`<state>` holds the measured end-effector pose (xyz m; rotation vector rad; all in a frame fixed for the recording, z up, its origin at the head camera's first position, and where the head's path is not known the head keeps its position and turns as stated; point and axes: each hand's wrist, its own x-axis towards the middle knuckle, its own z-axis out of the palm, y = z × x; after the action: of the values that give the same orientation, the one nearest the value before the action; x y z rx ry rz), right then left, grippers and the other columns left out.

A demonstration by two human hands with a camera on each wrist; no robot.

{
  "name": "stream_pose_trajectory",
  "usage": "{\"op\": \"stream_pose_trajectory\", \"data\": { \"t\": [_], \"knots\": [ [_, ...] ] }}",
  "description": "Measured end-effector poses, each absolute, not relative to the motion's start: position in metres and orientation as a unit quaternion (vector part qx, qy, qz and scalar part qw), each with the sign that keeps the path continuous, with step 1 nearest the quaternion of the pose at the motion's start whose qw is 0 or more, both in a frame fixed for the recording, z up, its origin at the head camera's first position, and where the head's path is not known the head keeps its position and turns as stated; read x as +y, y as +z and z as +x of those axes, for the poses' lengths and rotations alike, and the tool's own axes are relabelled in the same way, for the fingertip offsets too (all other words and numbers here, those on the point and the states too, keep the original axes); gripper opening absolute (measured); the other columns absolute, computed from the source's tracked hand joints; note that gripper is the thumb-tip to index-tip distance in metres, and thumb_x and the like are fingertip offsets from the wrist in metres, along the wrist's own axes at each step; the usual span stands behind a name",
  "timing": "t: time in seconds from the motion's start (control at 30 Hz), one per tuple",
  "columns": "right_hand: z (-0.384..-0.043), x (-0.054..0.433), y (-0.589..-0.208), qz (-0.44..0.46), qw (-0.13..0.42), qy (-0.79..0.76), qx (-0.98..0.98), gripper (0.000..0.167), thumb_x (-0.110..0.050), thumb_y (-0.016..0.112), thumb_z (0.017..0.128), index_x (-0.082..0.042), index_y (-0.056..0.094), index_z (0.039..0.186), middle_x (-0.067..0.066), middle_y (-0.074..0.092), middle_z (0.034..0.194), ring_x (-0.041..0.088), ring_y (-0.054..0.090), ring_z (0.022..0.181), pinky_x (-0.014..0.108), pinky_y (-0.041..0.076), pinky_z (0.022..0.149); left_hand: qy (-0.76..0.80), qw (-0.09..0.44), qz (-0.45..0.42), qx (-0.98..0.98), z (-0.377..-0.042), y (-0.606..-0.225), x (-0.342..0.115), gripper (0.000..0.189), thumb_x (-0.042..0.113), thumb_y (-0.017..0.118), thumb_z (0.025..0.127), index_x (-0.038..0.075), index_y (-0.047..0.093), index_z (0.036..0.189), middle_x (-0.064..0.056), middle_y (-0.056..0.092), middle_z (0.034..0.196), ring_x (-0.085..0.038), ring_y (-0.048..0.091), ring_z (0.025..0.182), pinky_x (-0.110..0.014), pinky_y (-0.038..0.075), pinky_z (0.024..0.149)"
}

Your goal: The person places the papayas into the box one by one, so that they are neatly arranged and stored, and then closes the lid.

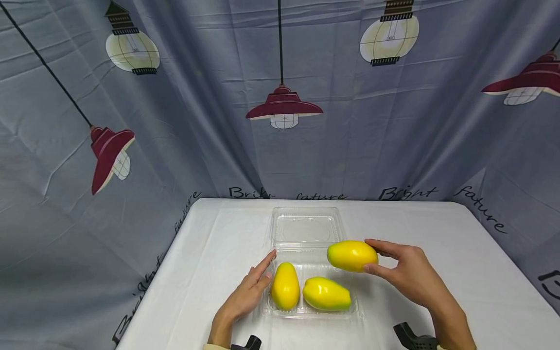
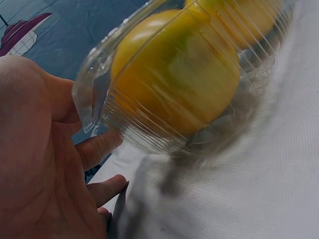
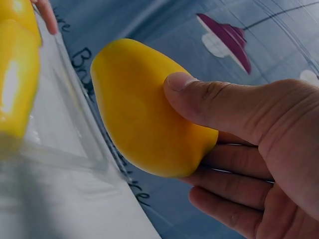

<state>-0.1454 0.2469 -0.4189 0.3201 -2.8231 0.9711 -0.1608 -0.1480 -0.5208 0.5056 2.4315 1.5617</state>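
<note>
My right hand point(image 1: 413, 272) holds a yellow mango point(image 1: 352, 255) between thumb and fingers, raised over the right side of a clear plastic clamshell box point(image 1: 315, 315). In the right wrist view, the thumb presses on one side of this mango point(image 3: 144, 109), with fingers behind it. Two more mangoes lie in the box: one upright lengthwise point(image 1: 285, 287) at the left, one crosswise point(image 1: 326, 294) at the right with a greenish end. My left hand point(image 1: 247, 294) is at the box's left edge, fingers extended. In the left wrist view its fingertips touch or nearly touch the clear wall point(image 2: 89, 99).
The box's lid point(image 1: 308, 228) lies folded back on the far side. A white cloth point(image 1: 210, 262) covers the table. Behind it hangs a grey-blue curtain point(image 1: 197, 121) printed with lamps and lettering. Dark wrist mounts point(image 1: 413, 335) show near both wrists.
</note>
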Motion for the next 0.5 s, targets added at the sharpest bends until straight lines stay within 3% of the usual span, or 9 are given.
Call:
{"op": "stream_pose_trajectory", "data": {
  "t": [0.2,0.5],
  "knots": [
    [-0.149,0.231,-0.424,0.119,0.063,0.334,-0.933,0.063,-0.043,0.093,0.088,-0.013,0.075,0.141,0.006,0.08,0.134,0.035,0.076,0.121,0.065,0.059,0.105,0.531,0.095,0.177,0.823,-0.16,-0.519,-0.147,0.057,0.019,0.039,0.119,0.017,0.029,0.175,-0.01,0.029,0.181,-0.038,0.019,0.17,-0.068,-0.01,0.135],
    [-0.157,0.207,-0.436,0.141,0.036,0.346,-0.927,0.06,-0.034,0.093,0.089,-0.012,0.075,0.141,0.003,0.079,0.135,0.033,0.076,0.121,0.062,0.061,0.105,0.536,0.101,0.172,0.82,-0.16,-0.517,-0.147,0.057,0.019,0.038,0.12,0.019,0.028,0.176,-0.007,0.028,0.181,-0.036,0.017,0.171,-0.066,-0.012,0.136]
  ]
}}
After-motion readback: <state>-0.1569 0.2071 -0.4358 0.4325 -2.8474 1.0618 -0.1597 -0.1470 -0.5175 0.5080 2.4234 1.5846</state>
